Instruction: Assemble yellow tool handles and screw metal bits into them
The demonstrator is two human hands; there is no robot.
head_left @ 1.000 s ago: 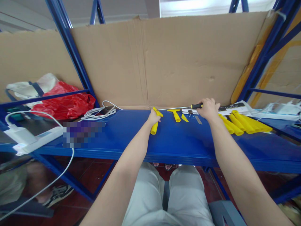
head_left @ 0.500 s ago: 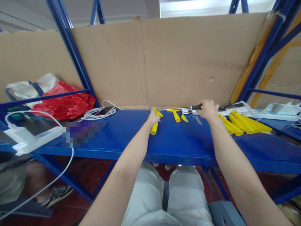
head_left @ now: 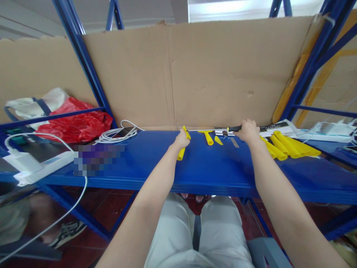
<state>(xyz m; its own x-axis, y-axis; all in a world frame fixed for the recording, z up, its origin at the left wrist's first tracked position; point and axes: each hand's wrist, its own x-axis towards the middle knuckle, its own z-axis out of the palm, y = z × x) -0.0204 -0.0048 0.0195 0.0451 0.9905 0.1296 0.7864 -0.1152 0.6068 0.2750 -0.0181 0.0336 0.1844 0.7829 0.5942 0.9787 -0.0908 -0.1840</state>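
Observation:
My left hand (head_left: 182, 140) is closed around a yellow plastic scraper handle (head_left: 181, 154), its wide tube end pointing toward me. In my right hand (head_left: 248, 130) is the black grip of a long screwdriver (head_left: 231, 128), held level. Its thin shaft runs left to the head of the held scraper handle; whether the tip touches it is too small to tell. Between my hands lie a T-shaped yellow scraper handle (head_left: 209, 139), a small yellow wedge-shaped piece (head_left: 218, 140), a flat metal blade (head_left: 234, 142) and tiny parts.
Several yellow tubular handles (head_left: 288, 146) lie right of my right hand on the blue shelf (head_left: 214, 167). A cardboard sheet (head_left: 212, 74) stands behind. At left are a coiled white cable (head_left: 117, 136), a power strip (head_left: 47, 166) and a red plastic bag (head_left: 80, 118). Another person's leg shows lower left.
My right hand and the screwdriver have shifted very slightly. My left hand keeps its hold on the yellow scraper handle, and the view has moved a little.

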